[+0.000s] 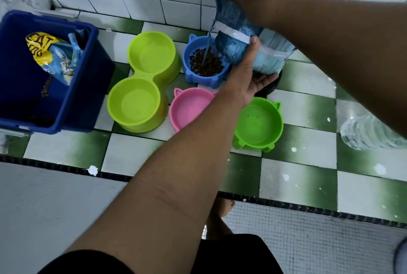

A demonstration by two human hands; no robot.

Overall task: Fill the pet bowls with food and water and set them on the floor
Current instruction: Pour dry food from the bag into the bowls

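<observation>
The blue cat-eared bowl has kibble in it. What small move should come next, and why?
Probably swing the blue food bag over to the pink cat-eared plastic bowl: the blue cat-eared plastic bowl beneath it already holds a layer of brown kibble, while the pink one holds none.

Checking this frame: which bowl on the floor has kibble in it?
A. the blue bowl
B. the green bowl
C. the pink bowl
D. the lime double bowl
A: dark kibble lies only in the blue bowl, beneath the tilted food bag; the pink bowl, green bowl and lime double bowl show no kibble.
</observation>
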